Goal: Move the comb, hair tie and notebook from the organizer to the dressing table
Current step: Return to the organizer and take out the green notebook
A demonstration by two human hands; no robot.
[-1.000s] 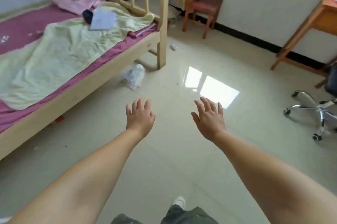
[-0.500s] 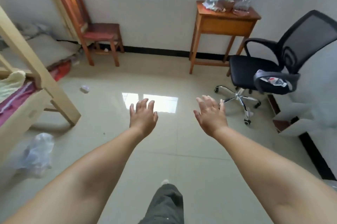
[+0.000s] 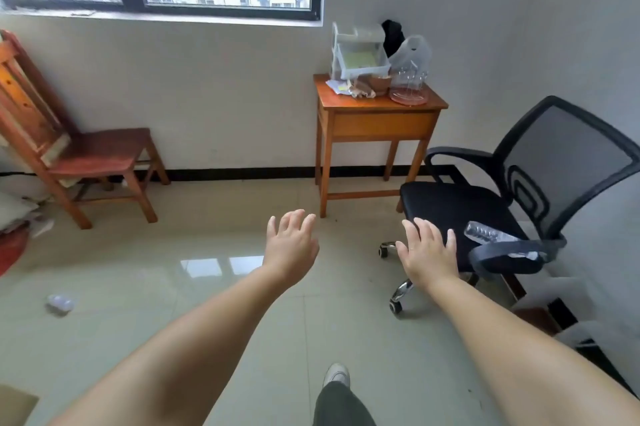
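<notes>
A small wooden dressing table (image 3: 381, 120) stands against the far wall under the window. On its back left sits a white tiered organizer (image 3: 358, 51) with something pale green in its tray; comb, hair tie and notebook are too small to tell apart. My left hand (image 3: 291, 245) and my right hand (image 3: 427, 252) are stretched out in front of me over the floor, fingers spread, both holding nothing, well short of the table.
A black mesh office chair (image 3: 519, 204) stands right of the table with a plastic bottle (image 3: 488, 235) on its seat. A plastic bag (image 3: 410, 55) and clear stand (image 3: 408, 86) crowd the tabletop. A red wooden chair (image 3: 86, 162) is at left; a crumpled bottle (image 3: 59, 302) lies on the tiles.
The view has swung from the bed to the window wall and come closer to the table. Both hands stay outstretched and hold nothing.
</notes>
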